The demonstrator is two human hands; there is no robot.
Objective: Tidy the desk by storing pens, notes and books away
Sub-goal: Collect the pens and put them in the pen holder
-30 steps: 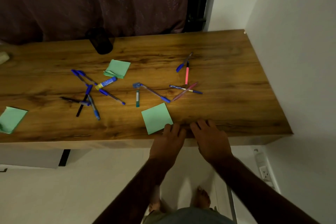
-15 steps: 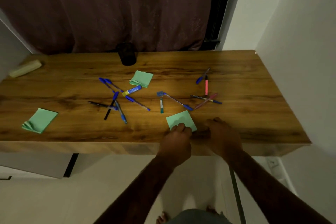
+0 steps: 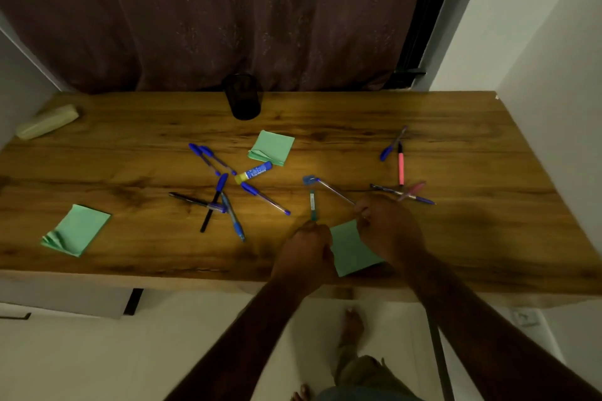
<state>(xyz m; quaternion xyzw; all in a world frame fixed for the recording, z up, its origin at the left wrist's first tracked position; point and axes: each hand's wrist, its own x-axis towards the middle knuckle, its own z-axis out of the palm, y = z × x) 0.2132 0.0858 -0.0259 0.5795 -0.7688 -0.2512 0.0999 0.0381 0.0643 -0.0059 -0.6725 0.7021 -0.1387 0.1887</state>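
The worktop (image 3: 146, 251) runs from a pale wall on the left to a white wall on the right, with a curtain behind it and its front edge nearest the person. There is room to move along the front strip left of the hands and at the right end. A green note pad (image 3: 76, 229) sits front left, crossed blue pens (image 3: 218, 198) lie mid-left, and a black pen cup (image 3: 242, 96) stands at the back edge. The left hand (image 3: 306, 251) curls at the near tip of the green pen (image 3: 312, 205), whose long axis runs front to back; I cannot tell whether its grip holds the pen. The green note (image 3: 353, 247) lies flat between both hands, close to the front edge. The right hand (image 3: 387, 228) has its grip pinched on the near end of the blue-capped pen (image 3: 327, 187), which slants away leftward, cap farthest.
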